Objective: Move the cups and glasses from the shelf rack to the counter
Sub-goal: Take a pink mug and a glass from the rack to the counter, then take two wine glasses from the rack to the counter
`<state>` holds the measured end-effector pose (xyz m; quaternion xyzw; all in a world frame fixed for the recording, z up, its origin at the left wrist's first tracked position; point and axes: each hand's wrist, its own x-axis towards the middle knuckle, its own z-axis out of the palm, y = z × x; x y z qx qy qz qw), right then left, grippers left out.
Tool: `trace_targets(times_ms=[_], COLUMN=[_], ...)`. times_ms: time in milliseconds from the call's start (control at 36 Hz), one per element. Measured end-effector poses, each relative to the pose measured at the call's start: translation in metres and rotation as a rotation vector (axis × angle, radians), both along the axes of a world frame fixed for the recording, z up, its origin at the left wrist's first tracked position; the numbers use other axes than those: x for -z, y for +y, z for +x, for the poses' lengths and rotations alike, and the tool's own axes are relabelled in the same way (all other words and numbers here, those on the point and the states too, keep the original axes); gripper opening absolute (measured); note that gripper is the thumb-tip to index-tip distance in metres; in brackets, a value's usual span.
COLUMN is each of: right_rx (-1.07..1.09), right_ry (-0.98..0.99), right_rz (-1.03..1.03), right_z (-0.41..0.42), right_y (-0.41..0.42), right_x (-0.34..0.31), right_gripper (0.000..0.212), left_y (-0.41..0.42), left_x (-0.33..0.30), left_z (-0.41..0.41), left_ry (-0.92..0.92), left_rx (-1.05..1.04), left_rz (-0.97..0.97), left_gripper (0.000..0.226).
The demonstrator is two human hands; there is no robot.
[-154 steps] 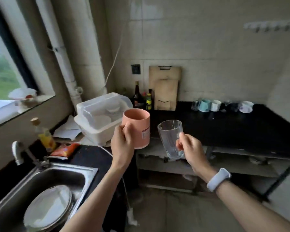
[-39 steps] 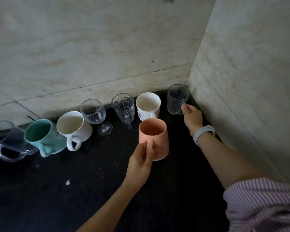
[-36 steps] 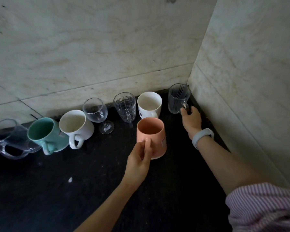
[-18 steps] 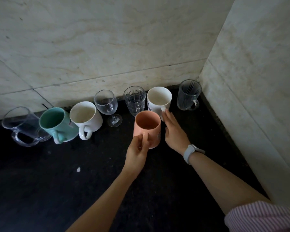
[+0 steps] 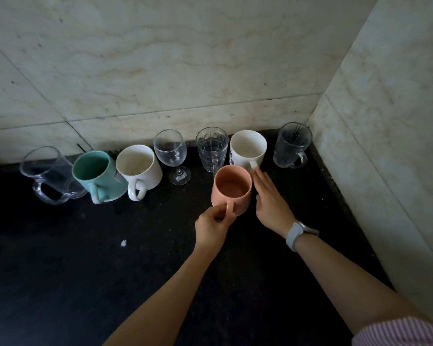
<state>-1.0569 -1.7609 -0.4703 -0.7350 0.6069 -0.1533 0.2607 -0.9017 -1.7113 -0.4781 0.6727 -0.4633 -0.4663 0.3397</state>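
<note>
A pink mug [image 5: 231, 189] stands on the black counter [image 5: 110, 270], in front of a row of cups along the wall. My left hand [image 5: 214, 226] pinches its handle. Flat against the pink mug's right side lies my right hand [image 5: 270, 198], fingers straight, fingertips reaching the handle of a white mug with a blue print [image 5: 248, 148]. In the corner stands a ribbed glass mug [image 5: 291, 146], free of both hands. Further left in the row are a patterned glass mug [image 5: 211, 148], a wine glass [image 5: 171, 153], a plain white mug [image 5: 139, 168], a teal mug [image 5: 98, 174] and a clear glass mug [image 5: 48, 173].
Tiled walls close the counter at the back and on the right, meeting in a corner behind the ribbed glass mug. A small white speck [image 5: 123, 243] lies on the dark counter in front of the row.
My right hand let go of the ribbed glass mug in the corner and came back beside the pink mug. My left hand has kept the pink mug's handle and moved it nearer the row.
</note>
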Motion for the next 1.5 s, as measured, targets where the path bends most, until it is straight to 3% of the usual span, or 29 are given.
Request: trace_targets(times_ms=[139,278,417,556,722,917,1083,1250,1500], right_rx=[0.099,0.207,0.007,-0.261,-0.724,-1.171,-1.518,-1.829,-2.118], right_ry=[-0.067,-0.134,-0.114,0.079,0.194,0.137,0.07,-0.029,-0.186], right_rz=[-0.009,-0.189,-0.322,-0.207,-0.149,-0.26,-0.321,-0.304,-0.278], right_z=[0.007,0.025,0.07,0.167,0.323,0.493,0.601,0.658,0.728], right_y=[0.016,0.038,0.056,0.083,0.185,0.409,0.625,0.815,1.027], right_x=[-0.012,-0.044,-0.076,-0.1,-0.14,-0.179,-0.203,-0.22,-0.227], right_gripper=[0.06,0.046,0.039,0.042,0.047,0.043,0.042,0.042,0.036], left_y=[0.001,0.006,0.028,0.1,0.274,0.567,0.819,1.004,1.179], left_x=[-0.003,-0.018,-0.049,-0.093,-0.151,-0.203,-0.223,-0.234,-0.243], left_z=[-0.003,0.021,0.1,0.212,0.351,0.452,0.468,0.452,0.456], left_ry=[-0.105,-0.265,-0.66,-0.964,-1.152,-1.217,-1.208,-1.176,-1.079], left_rx=[0.01,0.113,0.135,0.011,-0.276,-0.663,-0.998,-1.298,-1.712], left_rz=[-0.032,-0.025,-0.036,-0.058,0.025,0.192,0.45,0.697,0.67], left_gripper=[0.029,0.047,0.054,0.052,0.048,0.04,0.042,0.046,0.039])
